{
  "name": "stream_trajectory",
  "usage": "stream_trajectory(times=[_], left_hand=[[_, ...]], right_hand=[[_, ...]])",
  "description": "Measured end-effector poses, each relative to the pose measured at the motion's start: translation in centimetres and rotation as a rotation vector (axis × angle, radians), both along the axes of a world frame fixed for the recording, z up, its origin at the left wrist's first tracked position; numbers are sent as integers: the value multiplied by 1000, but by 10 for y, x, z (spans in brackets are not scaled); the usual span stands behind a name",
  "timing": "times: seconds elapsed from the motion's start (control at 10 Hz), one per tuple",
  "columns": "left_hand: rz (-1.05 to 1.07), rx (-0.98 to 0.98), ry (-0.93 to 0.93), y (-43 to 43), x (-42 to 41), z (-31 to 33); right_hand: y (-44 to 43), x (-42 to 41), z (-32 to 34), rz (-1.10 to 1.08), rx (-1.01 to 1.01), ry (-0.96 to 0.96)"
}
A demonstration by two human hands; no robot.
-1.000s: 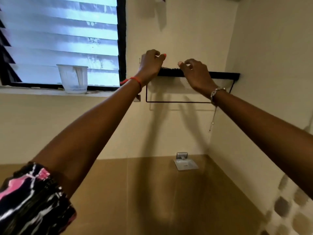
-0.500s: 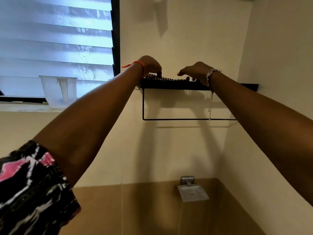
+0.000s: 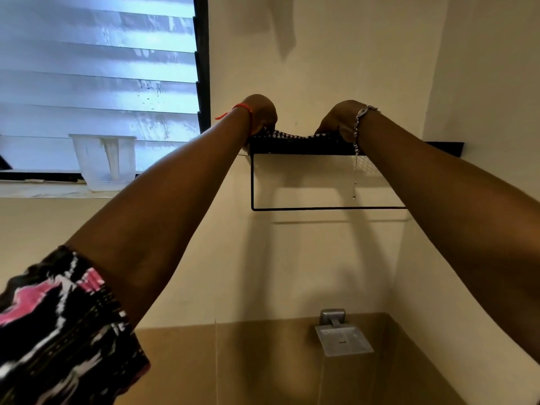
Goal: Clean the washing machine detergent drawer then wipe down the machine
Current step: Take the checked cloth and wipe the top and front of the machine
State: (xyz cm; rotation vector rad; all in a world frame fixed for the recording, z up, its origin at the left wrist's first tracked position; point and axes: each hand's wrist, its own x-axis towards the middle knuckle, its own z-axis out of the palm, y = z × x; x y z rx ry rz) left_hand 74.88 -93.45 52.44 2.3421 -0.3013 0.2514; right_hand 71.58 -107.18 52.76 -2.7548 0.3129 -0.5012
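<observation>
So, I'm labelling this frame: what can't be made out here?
Black metal wall shelf: head view looks from below, so its top is hidden.
Black-and-white patterned cloth: only an edge shows above the rim.
Left hand, right hand: fingers behind knuckles, grip unclear.
Translucent plastic tub: contents blurred.

1. A single view, from a camera worn on the person's head. It tilts upward and faces a cream wall, taking in the black wall shelf (image 3: 409, 147) from below.
2. The lens is wide. The patterned sleeve (image 3: 58, 331) sits very close at the lower left, and both forearms run away from it.
3. The left hand (image 3: 261, 112) and right hand (image 3: 336, 118) look small at the far end of that reach, on a chequered cloth (image 3: 292, 135) atop the shelf.
4. The louvred window (image 3: 96, 83) and a plastic cup (image 3: 103, 160) on its sill fill the upper left, also viewed from beneath.
5. A grey soap dish (image 3: 343, 340) sits low in frame, and the room corner runs down the right side.
</observation>
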Motion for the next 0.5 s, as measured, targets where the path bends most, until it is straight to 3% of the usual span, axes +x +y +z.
stream_trajectory(times=[0.1, 0.2, 0.3, 0.4, 0.5], left_hand=[[-83, -233, 65, 3, 21, -5], [-167, -420, 58, 4, 13, -5], [-295, -819, 141, 4, 3, -5], [-404, -1039, 217, 6, -3, -2], [-427, -1065, 153, 15, -13, -1]], right_hand=[[-11, 12, 1, 85, 679, -107], [-13, 6, -1, 142, 807, -122], [-12, -8, 3, 321, 1057, -224], [-7, -22, 5, 475, 1240, -326], [-1, -41, 9, 586, 1293, -361]])
